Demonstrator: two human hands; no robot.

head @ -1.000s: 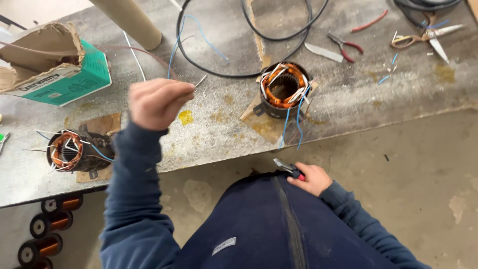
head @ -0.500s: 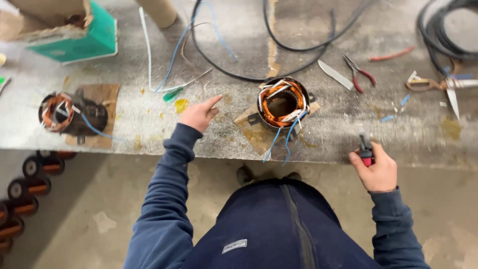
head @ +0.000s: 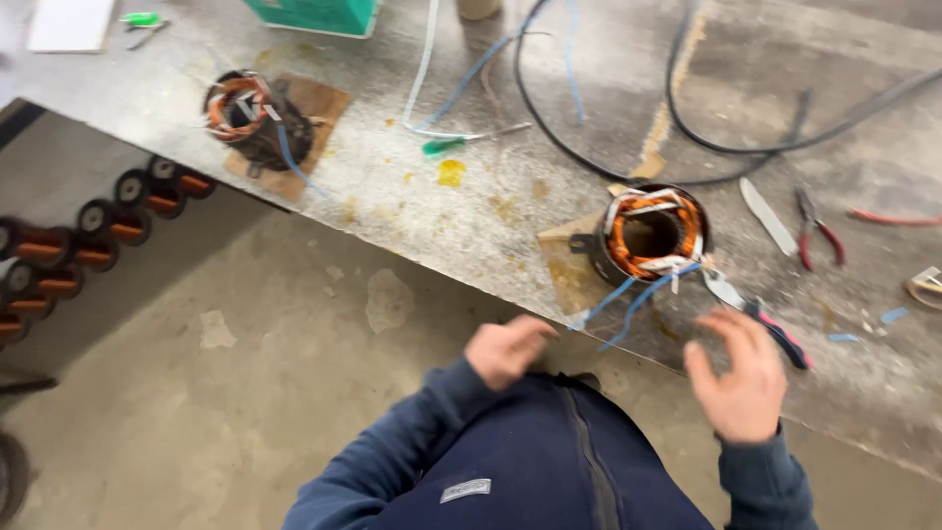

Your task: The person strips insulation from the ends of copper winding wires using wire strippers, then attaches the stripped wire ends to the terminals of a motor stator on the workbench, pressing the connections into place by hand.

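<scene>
My left hand (head: 505, 348) hangs blurred below the table edge, fingers loosely curled, holding nothing. My right hand (head: 741, 378) is spread with fingers apart just in front of a red-and-black handled cutter (head: 780, 334) that lies on the metal table (head: 471, 211). Beside the cutter stands a motor stator (head: 648, 236) with copper windings on a scrap of cardboard. Its blue leads (head: 628, 299) droop over the table edge between my hands.
A second stator (head: 255, 118) sits on cardboard at the left. Black cables (head: 589, 157), white and blue wires (head: 432, 98), a blade (head: 768, 216) and red pliers (head: 814, 231) lie on the table. Copper wire spools (head: 88, 236) line the floor; a green box (head: 314, 12) stands at the back.
My left hand has drawn back off the table to below its edge. My right hand has let go of the cutter, which now lies by the stator. The view swung left.
</scene>
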